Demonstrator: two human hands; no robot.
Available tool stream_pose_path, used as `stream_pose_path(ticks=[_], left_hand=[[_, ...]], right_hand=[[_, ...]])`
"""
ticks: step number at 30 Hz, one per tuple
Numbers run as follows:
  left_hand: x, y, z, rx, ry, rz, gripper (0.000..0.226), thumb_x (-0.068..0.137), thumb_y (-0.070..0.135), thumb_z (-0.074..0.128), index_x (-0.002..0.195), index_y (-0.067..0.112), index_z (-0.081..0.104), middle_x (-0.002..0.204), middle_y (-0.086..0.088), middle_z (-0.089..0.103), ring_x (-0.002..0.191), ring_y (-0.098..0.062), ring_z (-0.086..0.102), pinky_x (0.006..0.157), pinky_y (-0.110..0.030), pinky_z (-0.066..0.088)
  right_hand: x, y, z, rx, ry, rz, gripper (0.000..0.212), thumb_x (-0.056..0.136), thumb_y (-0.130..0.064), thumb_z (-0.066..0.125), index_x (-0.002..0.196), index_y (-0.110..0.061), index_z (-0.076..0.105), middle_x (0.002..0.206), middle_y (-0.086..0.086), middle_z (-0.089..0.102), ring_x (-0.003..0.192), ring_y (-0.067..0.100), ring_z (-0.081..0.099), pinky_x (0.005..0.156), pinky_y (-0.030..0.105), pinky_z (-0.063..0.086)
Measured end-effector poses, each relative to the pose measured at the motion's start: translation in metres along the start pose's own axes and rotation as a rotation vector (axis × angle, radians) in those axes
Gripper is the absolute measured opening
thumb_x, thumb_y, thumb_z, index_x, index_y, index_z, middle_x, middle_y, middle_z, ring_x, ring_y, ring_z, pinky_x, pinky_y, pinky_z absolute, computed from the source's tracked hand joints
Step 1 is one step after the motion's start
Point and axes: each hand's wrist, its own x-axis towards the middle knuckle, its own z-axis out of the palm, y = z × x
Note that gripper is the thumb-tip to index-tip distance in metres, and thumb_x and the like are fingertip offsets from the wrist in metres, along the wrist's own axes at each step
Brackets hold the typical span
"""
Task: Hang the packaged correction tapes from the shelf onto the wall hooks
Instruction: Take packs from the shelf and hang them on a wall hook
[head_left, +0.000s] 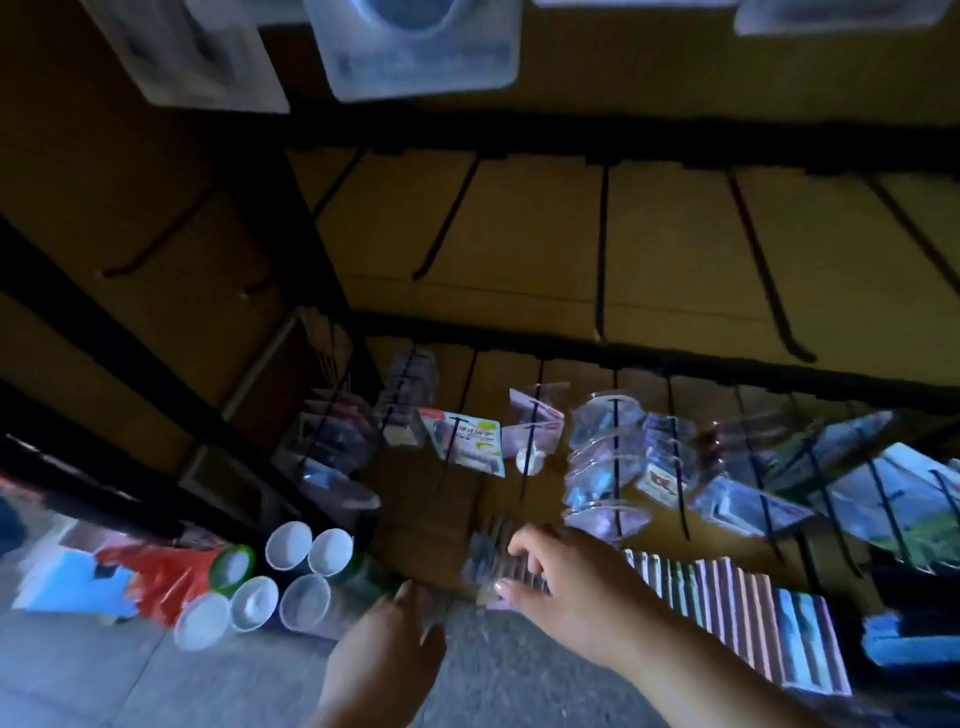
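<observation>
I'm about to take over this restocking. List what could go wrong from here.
1. The right hand curls over several packaged correction tapes at once; some may slip out when lifted.
2. The cups stand close beside the left hand; a careless move might topple them.
3. The lower hooks look crowded, so neighbouring packs may get knocked off.

You are reaching both bare forearms forward and down from the bottom edge of the view. Your right hand (558, 577) is lying palm down, its fingers (522, 545) curling over and its thumb (506, 590) pointing left; whether its grip is closing on anything is too blurred to tell. Your left hand (400, 631) is sitting lower and to the left of it, just beside it, its fingers pointing forward, loosely together.
</observation>
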Motion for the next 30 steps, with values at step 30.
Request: stream_pose_path(ticks=[30], left_hand=[[0.122,-0.089,0.176,0.282,0.161,0.025,0.031,0.095,0.031,0.048,0.119,0.013,0.055,0.113,-0.011,0.065,0.102,-0.030,0.063,0.086,-0.039,0.053]], right_hand=[[0.084,0.149,0.206,-0.146,0.098,-0.001,0.038,0.089,-0.055,0.050,0.109,-0.023,0.054,0.097,-0.002,0.056,0.086,0.018,0.055,0.071,0.033,0.045]])
